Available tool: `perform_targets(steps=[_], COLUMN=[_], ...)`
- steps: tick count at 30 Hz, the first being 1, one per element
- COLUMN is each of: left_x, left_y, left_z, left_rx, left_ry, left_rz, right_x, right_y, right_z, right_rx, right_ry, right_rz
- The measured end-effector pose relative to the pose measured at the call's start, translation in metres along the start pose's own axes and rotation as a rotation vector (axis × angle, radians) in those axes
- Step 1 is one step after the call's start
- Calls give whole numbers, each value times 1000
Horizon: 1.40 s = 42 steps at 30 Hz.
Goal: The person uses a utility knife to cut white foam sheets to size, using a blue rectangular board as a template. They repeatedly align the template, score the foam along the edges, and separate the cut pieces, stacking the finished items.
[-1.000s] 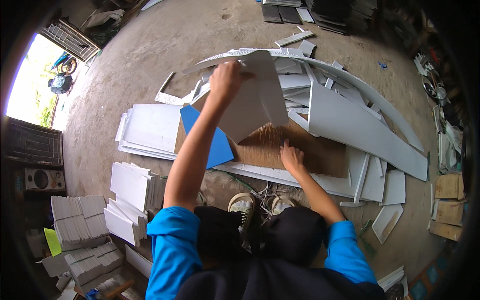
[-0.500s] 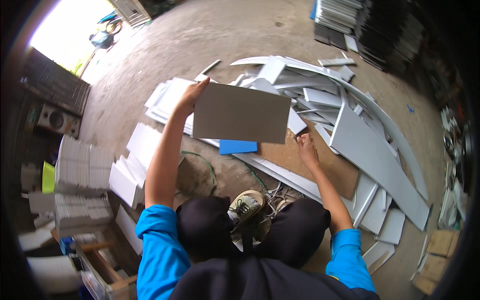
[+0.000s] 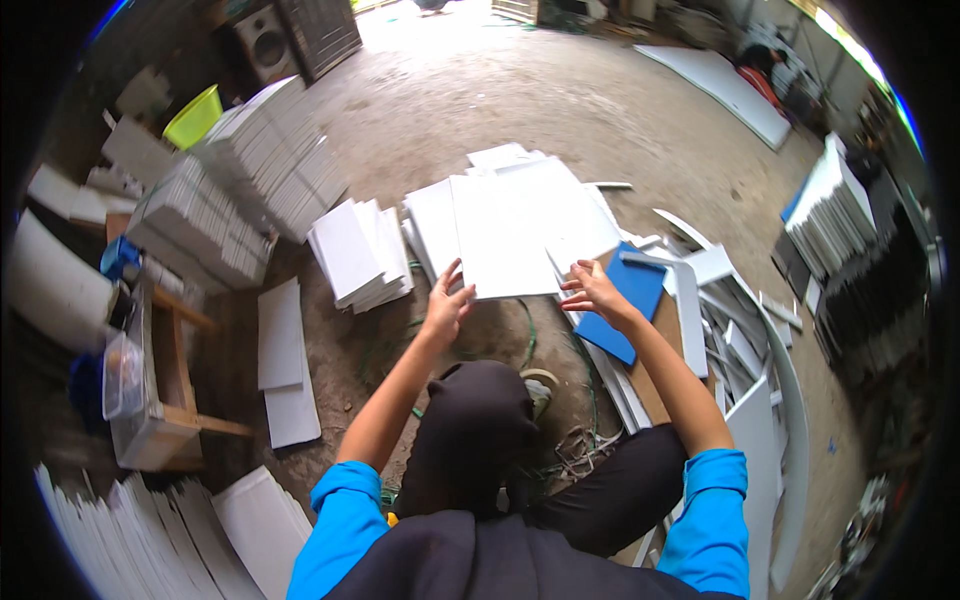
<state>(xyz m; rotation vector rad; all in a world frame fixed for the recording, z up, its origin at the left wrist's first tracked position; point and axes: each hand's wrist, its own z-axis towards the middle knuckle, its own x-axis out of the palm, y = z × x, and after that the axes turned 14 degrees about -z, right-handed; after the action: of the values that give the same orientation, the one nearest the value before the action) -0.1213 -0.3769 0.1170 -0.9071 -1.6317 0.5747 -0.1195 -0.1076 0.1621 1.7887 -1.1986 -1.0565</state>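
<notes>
A white rectangular board (image 3: pixel 510 240) lies flat on top of a stack of similar white boards (image 3: pixel 430 215) in front of me. By its near left corner is my left hand (image 3: pixel 447 303), with the fingers curved and apart. My right hand (image 3: pixel 597 290) hovers at the near right corner, fingers spread, between the white board and a blue board (image 3: pixel 628 305). Whether the fingertips touch the white board's edge is hard to tell. The blue board rests on a brown sheet (image 3: pixel 655 375) to the right.
Loose white offcuts (image 3: pixel 740 340) are heaped on the right. A smaller pile of white boards (image 3: pixel 362 250) stands left of the stack, with tied bundles (image 3: pixel 265 150) and a green basin (image 3: pixel 194 117) beyond. A wooden-framed stand (image 3: pixel 175 370) is at far left; green cord (image 3: pixel 528 335) lies near my foot.
My left hand held up a board; now both hands are at a white board on the stack, with fingers apart. My right hand has left the offcuts' side. The view has turned left.
</notes>
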Motion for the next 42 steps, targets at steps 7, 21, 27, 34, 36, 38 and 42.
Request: perform_targets(steps=[7, 21, 27, 34, 36, 38, 42], left_x=[-61, -51, 50, 165, 192, 205, 213], left_y=[-8, 11, 26, 120, 148, 175, 212], left_z=[26, 72, 64, 31, 14, -1, -18], left_rx=[243, 460, 378, 431, 414, 423, 364], left_ry=[-135, -269, 391, 1153, 1319, 1485, 1679], left_rz=[33, 1076, 1293, 1611, 1730, 1823, 1919], right_x=[90, 69, -73, -179, -178, -158, -105], right_y=[14, -24, -46, -169, -219, -268, -318], right_z=[110, 130, -4, -216, -257, -272, -256], right_rx=[-70, -108, 35, 373, 410, 413, 351], right_ry=[-97, -181, -105, -725, -804, -883, -904], right_rz=[-281, -587, -672, -484, -569, -740, -754])
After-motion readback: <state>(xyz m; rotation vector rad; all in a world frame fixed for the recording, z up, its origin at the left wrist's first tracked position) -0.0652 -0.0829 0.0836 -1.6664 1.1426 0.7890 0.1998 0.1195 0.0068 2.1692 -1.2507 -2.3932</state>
